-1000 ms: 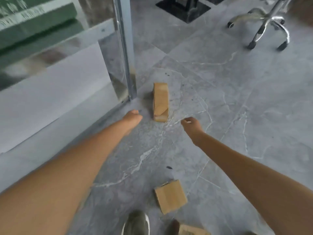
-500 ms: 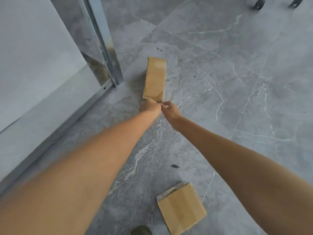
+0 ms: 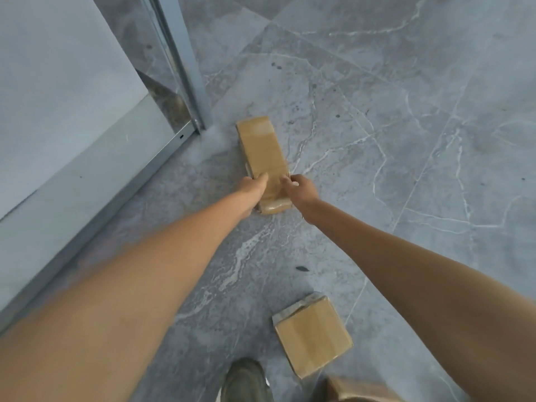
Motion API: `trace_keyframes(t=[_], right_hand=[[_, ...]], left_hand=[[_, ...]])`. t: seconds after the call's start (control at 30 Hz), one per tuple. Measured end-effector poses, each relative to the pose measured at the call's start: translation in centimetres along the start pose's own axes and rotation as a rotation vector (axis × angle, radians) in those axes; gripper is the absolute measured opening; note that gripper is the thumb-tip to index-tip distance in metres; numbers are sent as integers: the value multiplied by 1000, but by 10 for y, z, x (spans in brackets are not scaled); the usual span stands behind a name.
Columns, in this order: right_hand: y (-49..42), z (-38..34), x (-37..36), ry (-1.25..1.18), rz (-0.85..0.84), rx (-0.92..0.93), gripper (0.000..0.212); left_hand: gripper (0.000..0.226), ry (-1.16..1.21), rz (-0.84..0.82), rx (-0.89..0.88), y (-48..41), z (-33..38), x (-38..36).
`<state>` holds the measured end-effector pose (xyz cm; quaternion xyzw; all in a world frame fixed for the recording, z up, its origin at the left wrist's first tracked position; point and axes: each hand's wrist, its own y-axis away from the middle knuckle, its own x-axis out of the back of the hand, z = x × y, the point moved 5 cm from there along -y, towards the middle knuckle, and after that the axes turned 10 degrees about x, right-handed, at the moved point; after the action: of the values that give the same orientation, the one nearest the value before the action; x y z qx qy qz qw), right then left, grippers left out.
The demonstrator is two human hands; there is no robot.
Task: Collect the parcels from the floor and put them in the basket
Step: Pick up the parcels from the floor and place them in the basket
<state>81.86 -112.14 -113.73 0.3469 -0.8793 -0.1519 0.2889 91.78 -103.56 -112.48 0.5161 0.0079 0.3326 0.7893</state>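
Both hands are closing on the near end of the long parcel (image 3: 262, 153), the left hand (image 3: 251, 190) pressing its left side and the right hand (image 3: 298, 189) its right side, while it is lying on the grey floor (image 3: 406, 140) just beside the foot of the metal frame (image 3: 185, 71). I think the person is doing the pick-up step, so next they are needing to lift it and carry it to the basket, which is not in view; a square parcel (image 3: 312, 335) is waiting near the shoe (image 3: 246, 381), and the corner of another box (image 3: 356, 391) is showing at the bottom edge
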Motion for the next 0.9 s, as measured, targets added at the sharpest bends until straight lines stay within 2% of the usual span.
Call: trace_keyframes(t=[0.1,0.17,0.27,0.33,0.4,0.43,0.57,0.6,0.67,0.73,0.77,0.83,0.9], right_hand=[[57,-5,16,-45,-21,-96,33],[99,-33,33,-165,16,-138,28],[167,-105,75,-288,81,-127,22],[215,-166,110,-327,83,-102,18],[264,-229,145,-365,76,-72,17],[293,-265,164,-395,64,-55,16],[411,-401,232,-529,6,43,15],[441,-432,247,-551,-21,73,15],[499,-487,275,-529,-67,169,15],[550,-533,297,-519,-99,249,17],[573,-556,305,-528,-118,267,19],[612,-598,322,-518,-111,333,20],[648,-643,334,-474,-117,427,33]], left_hand=[[40,28,-17,59,51,-19,12],[43,88,-91,134,103,-13,25],[65,191,-287,288,198,14,54],[55,255,-368,299,269,41,82],[35,251,-324,235,340,70,116],[35,246,-305,208,379,86,134],[84,299,-276,121,543,152,200],[90,336,-301,90,584,167,214],[84,416,-410,1,664,194,239],[58,486,-480,-115,738,215,264],[55,489,-474,-180,770,222,278],[71,471,-413,-297,824,235,307],[79,428,-282,-408,874,243,334]])
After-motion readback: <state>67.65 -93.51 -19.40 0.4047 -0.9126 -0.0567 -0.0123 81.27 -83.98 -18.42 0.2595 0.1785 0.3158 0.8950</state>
